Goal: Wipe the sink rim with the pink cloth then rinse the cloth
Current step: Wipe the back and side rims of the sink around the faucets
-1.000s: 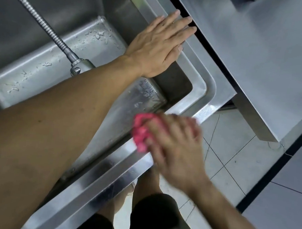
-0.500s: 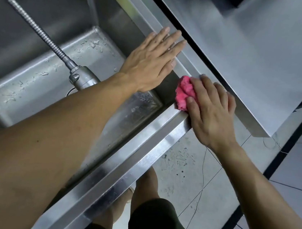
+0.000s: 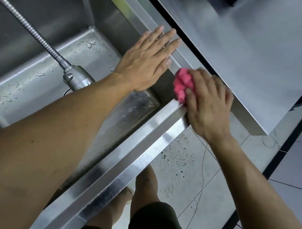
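Bunched pink cloth under right hand, cornerwards

A stainless steel sink is carrying everything here, its near rim running diagonally across the view. On the rim's right corner a bunched pink cloth is lying, pressed down under the right hand. The left hand is resting flat, fingers spread, on the rim's right side. Water droplets are sitting on the basin floor. Just beside the sink, a bare steel counter is standing over a tiled floor.
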The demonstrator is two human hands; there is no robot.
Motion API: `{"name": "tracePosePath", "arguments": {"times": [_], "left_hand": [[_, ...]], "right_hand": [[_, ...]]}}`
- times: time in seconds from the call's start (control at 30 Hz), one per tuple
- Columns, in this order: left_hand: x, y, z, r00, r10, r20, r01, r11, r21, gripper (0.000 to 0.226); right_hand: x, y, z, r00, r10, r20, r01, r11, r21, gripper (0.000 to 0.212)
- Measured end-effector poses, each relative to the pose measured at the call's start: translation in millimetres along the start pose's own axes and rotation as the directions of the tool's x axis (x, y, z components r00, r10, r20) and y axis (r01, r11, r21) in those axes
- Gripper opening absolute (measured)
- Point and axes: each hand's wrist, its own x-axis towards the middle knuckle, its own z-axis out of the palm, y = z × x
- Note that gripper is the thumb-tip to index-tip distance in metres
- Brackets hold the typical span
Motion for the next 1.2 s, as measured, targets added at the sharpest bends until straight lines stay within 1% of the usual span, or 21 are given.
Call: {"name": "tracePosePath", "arguments": {"times": [0.07, 0.13, 0.2, 0.27, 0.33, 0.4, 0.47, 0.5, 0.53, 0.6, 0.63, 0.7, 0.77, 0.8, 0.83, 0.87, 0.93, 1.0, 1.03, 1.1, 1.2], "left_hand": [[-0.2, 0.0, 0.3, 1.000, -0.009, 0.002, 0.009, 1.000, -0.003, 0.058], [-1.6, -0.5, 0.2, 1.000, -0.011, 0.004, 0.011, 1.000, -0.016, 0.058], [-2.5, -1.6, -1.0, 1.000, -0.010, 0.008, 0.010, 1.000, -0.030, 0.057], [-2.4, 0.3, -7.2, 0.998, -0.026, 0.049, 0.029, 0.999, -0.044, 0.057], [-7.0, 7.0, -16.7, 0.990, -0.082, 0.112, 0.098, 0.985, -0.142, 0.056], [-25.5, 16.1, -30.3, 0.972, -0.180, 0.151, 0.226, 0.891, -0.393, 0.053], [-60.4, 26.1, -45.0, 0.939, -0.323, 0.119, 0.325, 0.723, -0.610, 0.046], [-81.6, 31.0, -53.8, 0.918, -0.382, 0.102, 0.346, 0.652, -0.674, 0.042], [-103.3, 34.2, -62.2, 0.895, -0.434, 0.102, 0.364, 0.577, -0.732, 0.038], [-147.0, 35.1, -74.7, 0.801, -0.576, 0.164, 0.424, 0.353, -0.834, 0.029], [-164.2, 32.0, -77.7, 0.731, -0.649, 0.212, 0.445, 0.217, -0.869, 0.027], [-190.4, 15.6, -79.3, 0.535, -0.798, 0.279, 0.469, 0.006, -0.883, 0.027], [-206.3, -8.5, -77.8, 0.305, -0.910, 0.280, 0.448, -0.122, -0.885, 0.029], [-210.0, -22.0, -79.1, 0.207, -0.943, 0.261, 0.423, -0.155, -0.893, 0.030], [-210.1, -35.0, -81.5, 0.132, -0.963, 0.236, 0.398, -0.166, -0.902, 0.030], [-208.4, -47.3, -83.9, 0.081, -0.974, 0.212, 0.381, -0.166, -0.909, 0.029], [-198.5, -73.6, -87.4, 0.018, -0.987, 0.162, 0.374, -0.143, -0.916, 0.024], [-184.7, -102.2, -89.5, -0.028, -0.994, 0.107, 0.390, -0.110, -0.914, 0.014], [-176.5, -115.4, -92.4, -0.047, -0.996, 0.073, 0.405, -0.086, -0.910, 0.014], [-160.3, -140.5, -98.6, -0.076, -0.997, -0.009, 0.460, -0.027, -0.887, 0.035], [-140.4, -166.6, -110.4, -0.088, -0.987, -0.131, 0.650, 0.043, -0.759, 0.053]], "right_hand": [[12.8, -2.8, 0.5, 0.989, 0.134, -0.056, -0.131, 0.991, 0.039, 0.047], [-6.0, -27.4, 3.9, 0.982, 0.176, -0.068, -0.173, 0.984, 0.044, 0.049], [-48.1, -58.7, 4.1, 0.997, 0.076, 0.025, -0.077, 0.996, 0.044, 0.050], [-80.8, -76.3, 0.3, 0.988, -0.058, 0.142, 0.052, 0.997, 0.049, 0.055], [-79.8, -71.8, -4.4, 0.966, -0.187, 0.178, 0.182, 0.982, 0.040, 0.056], [-54.7, -59.8, -12.8, 0.920, -0.352, 0.173, 0.351, 0.936, 0.039, 0.051], [-19.5, -51.7, -24.9, 0.839, -0.495, 0.223, 0.492, 0.867, 0.075, 0.052], [-2.1, -51.3, -32.4, 0.803, -0.521, 0.289, 0.507, 0.852, 0.128, 0.050], [14.4, -55.3, -40.1, 0.773, -0.512, 0.374, 0.474, 0.859, 0.195, 0.047], [45.8, -70.5, -49.5, 0.720, -0.457, 0.523, 0.342, 0.889, 0.306, 0.037], [59.2, -77.8, -51.5, 0.693, -0.443, 0.569, 0.281, 0.893, 0.353, 0.034], [84.9, -93.7, -48.2, 0.615, -0.459, 0.641, 0.192, 0.876, 0.443, 0.032], [107.1, -110.8, -41.2, 0.564, -0.490, 0.665, 0.145, 0.852, 0.504, 0.023], [118.7, -119.6, -37.5, 0.556, -0.493, 0.669, 0.129, 0.846, 0.517, 0.020], [132.1, -127.7, -33.0, 0.559, -0.493, 0.667, 0.121, 0.844, 0.522, 0.017], [143.2, -134.8, -29.6, 0.570, -0.483, 0.665, 0.113, 0.847, 0.519, 0.015], [166.1, -149.0, -21.9, 0.587, -0.472, 0.657, 0.100, 0.848, 0.520, 0.019], [187.6, -164.5, -13.6, 0.597, -0.478, 0.644, 0.067, 0.830, 0.554, 0.024], [197.2, -172.9, -9.3, 0.594, -0.488, 0.640, 0.043, 0.813, 0.580, 0.026], [212.6, -190.9, -0.6, 0.580, -0.503, 0.641, 0.004, 0.789, 0.614, 0.029], [224.8, -215.2, 13.1, 0.516, -0.549, 0.657, 0.009, 0.771, 0.637, 0.037]]}}
